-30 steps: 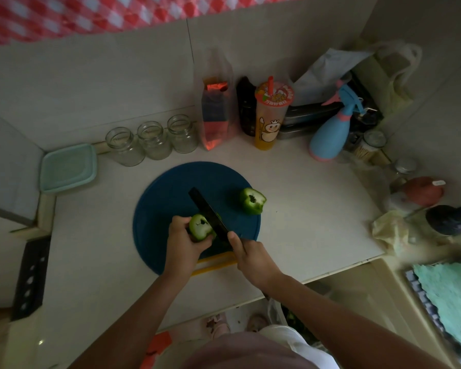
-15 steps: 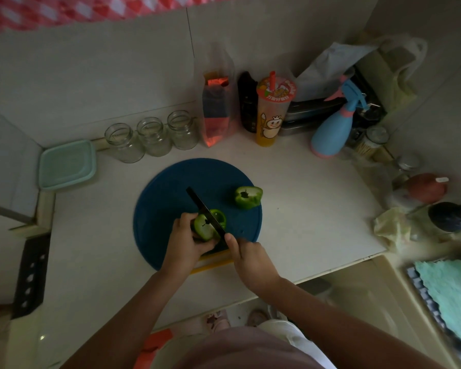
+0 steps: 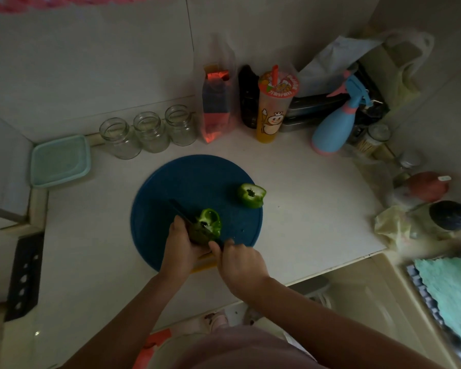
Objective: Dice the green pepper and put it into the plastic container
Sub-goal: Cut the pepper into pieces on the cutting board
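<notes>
On the round blue cutting board [image 3: 176, 182] lies a green pepper piece [image 3: 206, 227], split partly open with its hollow showing. My left hand [image 3: 180, 249] grips its near left side. My right hand [image 3: 238, 265] holds a dark knife [image 3: 181, 210]; the blade runs through the pepper, its tip pointing far left. A second pepper piece [image 3: 251, 195] with the stem hole rests apart at the board's right edge. The pale green plastic container [image 3: 60, 161], lid on, sits at the far left of the counter.
Three empty glass jars [image 3: 148, 133] stand behind the board. Along the back wall are a bagged carton [image 3: 216, 107], an orange drink cup [image 3: 274, 105] and a blue spray bottle [image 3: 336, 123]. Bottles and a cloth crowd the right edge. The counter's front edge runs just behind my hands.
The knife has cut down through the pepper piece, and its right half has fallen open. Both hands stayed in place on the board.
</notes>
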Available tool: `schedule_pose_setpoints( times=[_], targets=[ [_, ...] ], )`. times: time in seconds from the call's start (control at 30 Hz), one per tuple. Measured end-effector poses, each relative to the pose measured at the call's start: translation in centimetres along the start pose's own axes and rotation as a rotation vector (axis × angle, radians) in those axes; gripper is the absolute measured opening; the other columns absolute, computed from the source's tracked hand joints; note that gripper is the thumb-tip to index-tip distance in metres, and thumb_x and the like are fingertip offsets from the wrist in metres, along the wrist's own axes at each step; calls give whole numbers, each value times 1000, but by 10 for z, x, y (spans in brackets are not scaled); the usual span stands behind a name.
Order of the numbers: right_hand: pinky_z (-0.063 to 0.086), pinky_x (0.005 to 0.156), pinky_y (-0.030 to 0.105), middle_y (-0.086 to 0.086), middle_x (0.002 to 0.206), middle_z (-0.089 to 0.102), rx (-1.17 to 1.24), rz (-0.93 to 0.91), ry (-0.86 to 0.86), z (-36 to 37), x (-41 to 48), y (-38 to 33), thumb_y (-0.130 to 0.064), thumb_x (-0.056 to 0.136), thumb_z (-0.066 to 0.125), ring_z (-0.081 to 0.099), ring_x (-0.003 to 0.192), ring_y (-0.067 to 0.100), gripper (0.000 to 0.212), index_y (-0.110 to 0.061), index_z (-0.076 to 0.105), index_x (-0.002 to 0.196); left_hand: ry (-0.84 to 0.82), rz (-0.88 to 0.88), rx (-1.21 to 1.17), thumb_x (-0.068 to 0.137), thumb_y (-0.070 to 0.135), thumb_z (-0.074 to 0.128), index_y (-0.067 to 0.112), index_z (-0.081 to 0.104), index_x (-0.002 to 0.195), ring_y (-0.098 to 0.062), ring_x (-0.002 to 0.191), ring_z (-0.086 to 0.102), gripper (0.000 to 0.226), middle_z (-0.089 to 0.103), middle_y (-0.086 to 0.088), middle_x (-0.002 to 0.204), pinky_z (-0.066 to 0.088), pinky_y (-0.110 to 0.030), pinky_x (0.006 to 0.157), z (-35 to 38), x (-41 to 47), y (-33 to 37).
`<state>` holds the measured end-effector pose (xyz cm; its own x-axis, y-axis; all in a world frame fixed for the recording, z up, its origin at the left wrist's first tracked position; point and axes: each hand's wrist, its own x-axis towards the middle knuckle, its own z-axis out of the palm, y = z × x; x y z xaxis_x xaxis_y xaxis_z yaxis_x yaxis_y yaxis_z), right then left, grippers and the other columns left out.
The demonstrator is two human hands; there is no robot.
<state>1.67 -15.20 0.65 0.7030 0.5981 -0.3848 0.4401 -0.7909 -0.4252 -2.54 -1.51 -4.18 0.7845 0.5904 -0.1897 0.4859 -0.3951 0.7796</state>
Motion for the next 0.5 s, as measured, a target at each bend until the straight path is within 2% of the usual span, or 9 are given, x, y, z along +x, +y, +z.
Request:
schedule_pose_setpoints(
  times=[0.13, 0.27, 0.33, 0.4, 0.5],
  targets=[
    [42, 64, 33, 9, 92, 66, -14, 5, -2, 0, 1, -2, -53, 100, 17, 64, 84, 29, 53, -12, 51, 104, -6, -7, -30, 56, 25, 85, 11, 45, 110, -25, 93, 59, 69, 56, -13, 105, 50, -36, 78, 0, 2, -1],
    [44, 67, 34, 10, 94, 66, 17, 24, -22, -2, 5, -4, -54, 99, 17, 64, 85, 29, 55, -12, 53, 99, -8, -8, -1, 54, 28, 82, 7, 44, 99, -26, 87, 57, 63, 53, -14, 99, 46, -32, 72, 2, 2, 0],
    [42, 66, 33, 11, 94, 66, 21, 30, -26, -4, 8, -4, -53, 100, 18, 64, 86, 30, 54, -12, 53, 92, -15, -11, -22, 53, 35, 76, 7, 43, 96, -27, 84, 57, 61, 51, -14, 97, 50, -36, 72, 2, 1, 0],
    [42, 65, 32, 11, 93, 66, 19, 31, -32, -6, 9, -6, -53, 100, 18, 64, 85, 30, 53, -14, 51, 88, -24, -17, -24, 58, 32, 75, 7, 42, 97, -28, 85, 57, 57, 51, -15, 99, 52, -40, 73, 2, 1, 0],
    [46, 68, 34, 9, 92, 65, 31, 36, -48, -4, 11, -9, -53, 100, 16, 63, 84, 27, 52, -16, 49, 87, 4, 20, 23, 57, 32, 75, 8, 41, 91, -25, 79, 55, 54, 50, -14, 92, 46, -32, 66, 2, 2, -1]
  ],
)
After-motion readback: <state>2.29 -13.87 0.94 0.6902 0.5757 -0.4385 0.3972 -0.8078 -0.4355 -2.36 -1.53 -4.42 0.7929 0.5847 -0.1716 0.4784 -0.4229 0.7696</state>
